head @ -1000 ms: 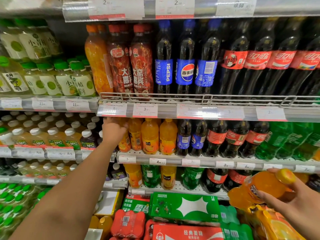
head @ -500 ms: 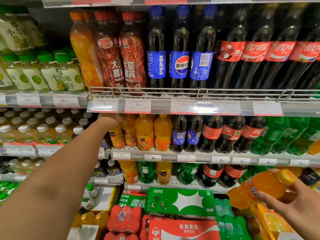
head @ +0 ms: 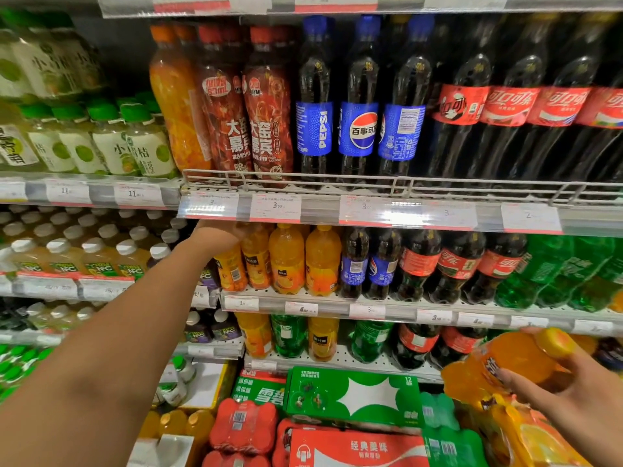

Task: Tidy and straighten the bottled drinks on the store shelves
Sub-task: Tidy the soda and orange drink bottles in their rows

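Your left hand reaches among the orange bottles, grip hidden; your right hand grips a spare bottle, next to be shelved upright

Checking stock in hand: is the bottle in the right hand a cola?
No, the right hand holds an orange drink bottle with a yellow cap.
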Demonstrator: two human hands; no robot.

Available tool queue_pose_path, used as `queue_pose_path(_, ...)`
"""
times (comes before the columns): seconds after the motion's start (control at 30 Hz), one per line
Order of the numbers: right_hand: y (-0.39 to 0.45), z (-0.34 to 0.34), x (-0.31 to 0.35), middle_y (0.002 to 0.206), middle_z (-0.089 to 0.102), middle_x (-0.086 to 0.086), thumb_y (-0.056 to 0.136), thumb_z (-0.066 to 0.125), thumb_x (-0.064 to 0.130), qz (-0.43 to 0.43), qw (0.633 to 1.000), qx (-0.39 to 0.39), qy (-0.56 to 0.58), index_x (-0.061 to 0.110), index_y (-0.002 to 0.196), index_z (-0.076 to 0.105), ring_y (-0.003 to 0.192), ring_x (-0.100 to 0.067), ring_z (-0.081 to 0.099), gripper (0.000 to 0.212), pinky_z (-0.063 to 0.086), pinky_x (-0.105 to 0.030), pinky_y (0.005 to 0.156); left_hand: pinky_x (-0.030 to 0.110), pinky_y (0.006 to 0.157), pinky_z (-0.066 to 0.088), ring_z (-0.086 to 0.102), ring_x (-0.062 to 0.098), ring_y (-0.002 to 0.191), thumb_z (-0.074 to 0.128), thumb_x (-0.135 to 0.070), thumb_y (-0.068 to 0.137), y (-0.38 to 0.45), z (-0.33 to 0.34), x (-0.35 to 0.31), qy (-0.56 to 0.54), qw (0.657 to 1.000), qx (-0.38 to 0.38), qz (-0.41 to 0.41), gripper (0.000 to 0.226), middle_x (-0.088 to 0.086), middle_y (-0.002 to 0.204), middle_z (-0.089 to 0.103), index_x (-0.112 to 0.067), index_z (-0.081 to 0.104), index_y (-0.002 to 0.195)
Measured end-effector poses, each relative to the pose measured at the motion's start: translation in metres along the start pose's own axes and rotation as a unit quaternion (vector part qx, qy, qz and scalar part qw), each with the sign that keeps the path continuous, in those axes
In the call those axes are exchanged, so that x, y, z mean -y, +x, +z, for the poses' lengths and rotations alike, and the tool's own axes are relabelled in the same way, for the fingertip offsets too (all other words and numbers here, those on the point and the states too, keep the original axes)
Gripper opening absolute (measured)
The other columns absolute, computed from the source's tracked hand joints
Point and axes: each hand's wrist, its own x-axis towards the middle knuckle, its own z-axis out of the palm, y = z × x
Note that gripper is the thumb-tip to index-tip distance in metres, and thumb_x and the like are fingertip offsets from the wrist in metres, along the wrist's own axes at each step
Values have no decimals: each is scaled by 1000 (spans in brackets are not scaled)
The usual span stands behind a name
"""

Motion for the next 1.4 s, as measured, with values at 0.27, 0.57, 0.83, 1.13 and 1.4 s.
queue_pose_path(0.27, -3, -5, -3, 81, 77, 6, 56, 87, 55, 3, 1000, -12, 6, 63, 117, 52, 60, -10, 75, 71, 58, -35, 66, 46, 101, 49, 54, 32, 119, 63, -22, 95, -5, -23, 36, 42, 997, 30, -55, 44, 11, 132, 57, -15, 53, 137)
queue_pose_path(0.57, -8, -4, 7, 79, 75, 8, 59, 86, 61, -8, 1000, -17, -1, 65, 114, 52, 56, -9, 73, 65, 62, -42, 65, 45, 105, 44, 51, 38, 127, 51, -24, 103, -7, -13, 24, 82, 994, -52, -56, 41, 20, 138, 55, -7, 49, 140)
queue_pose_path(0.83, -12, -7, 10, 66, 75, 6, 57, 80, 68, -24, 999, -33, -4, 63, 111, 52, 53, -4, 71, 61, 56, -29, 66, 38, 104, 37, 47, 37, 128, 46, -19, 107, -3, -4, 15, 19, 994, -73, -83, 37, 23, 137, 53, -1, 46, 140)
queue_pose_path(1.13, -2, -18, -16, 67, 72, 10, 66, 82, 56, -22, 998, -51, -32, 34, 111, 58, 56, -3, 69, 55, 58, -38, 63, 47, 79, 54, 62, 43, 96, 62, -16, 89, -28, 19, -9, 100, 988, -110, -36, 33, 21, 102, 65, -6, 60, 120)
queue_pose_path(1.4, 24, -47, -63, 68, 72, 7, 73, 87, 47, -45, 998, -39, -12, 40, 101, 53, 55, -2, 68, 45, 58, -37, 63, 47, 84, 55, 59, 32, 115, 62, -31, 93, -96, 56, -126, 149, 981, -93, 77, 40, 10, 127, 63, -16, 61, 130)
